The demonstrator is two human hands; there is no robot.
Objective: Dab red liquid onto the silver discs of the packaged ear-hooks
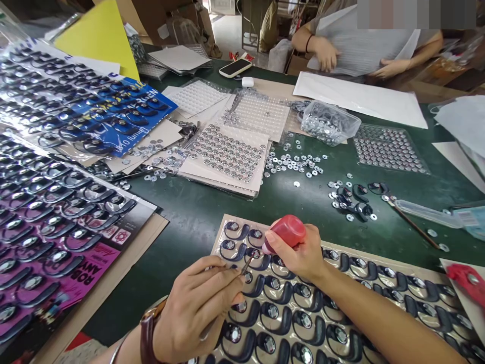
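My right hand (308, 260) is wrapped around a red squeeze bottle (290, 228), tilted with its nozzle end down to the left. My left hand (202, 298) pinches thin pointed tweezers (248, 263); their tip is at a round silver centre on one of the dark curved pieces. These black hook-shaped pieces (273, 311) lie in rows under clear plastic film on a tan card (223, 222) below both hands. My left fingers and wrist cover part of the rows, and my right forearm crosses over others.
Blister sheets of silver discs (227, 154), loose washers (295, 164) and a clear tub of discs (329, 121) lie beyond. Filled purple (76, 283) and blue (132, 116) cards stand at left. A phone (235, 67) lies farther back; another person's hand (326, 53) shows across the table.
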